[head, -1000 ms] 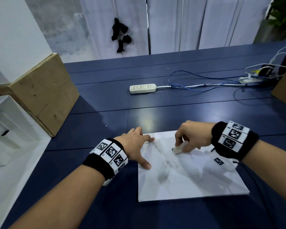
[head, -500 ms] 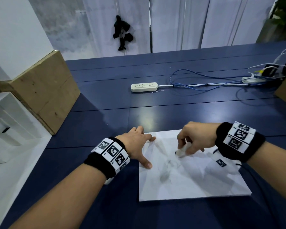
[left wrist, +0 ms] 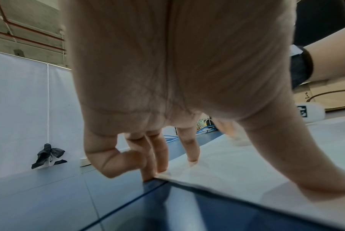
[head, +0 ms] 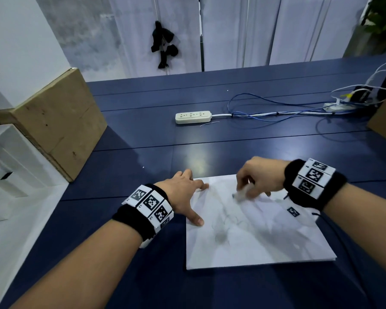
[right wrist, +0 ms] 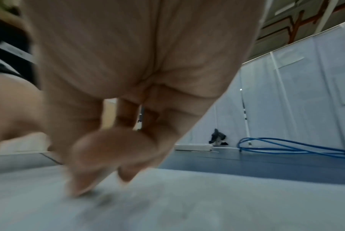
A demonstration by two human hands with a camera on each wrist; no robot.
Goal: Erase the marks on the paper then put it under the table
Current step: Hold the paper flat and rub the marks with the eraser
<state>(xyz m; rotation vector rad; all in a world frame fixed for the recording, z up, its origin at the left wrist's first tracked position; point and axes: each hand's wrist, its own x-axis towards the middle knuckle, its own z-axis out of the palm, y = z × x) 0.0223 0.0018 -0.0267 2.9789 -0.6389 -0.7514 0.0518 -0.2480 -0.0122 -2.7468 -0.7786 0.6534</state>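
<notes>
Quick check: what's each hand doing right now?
Left hand: open, fingers pressing the paper flat.
Right hand: pinching an eraser against the paper.

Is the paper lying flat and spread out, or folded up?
Spread flat. The paper lies as one open sheet on the table, left hand pressing its edge; creases show.

Dim cool light; glare on table (head: 196,162); right wrist view motion-blurred.

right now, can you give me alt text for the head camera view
A right hand rubs a white eraser on a smudged sheet of paper while the left hand presses its fingers on the sheet's left edge. They work on a dark blue table with a power strip and cables behind.
</notes>
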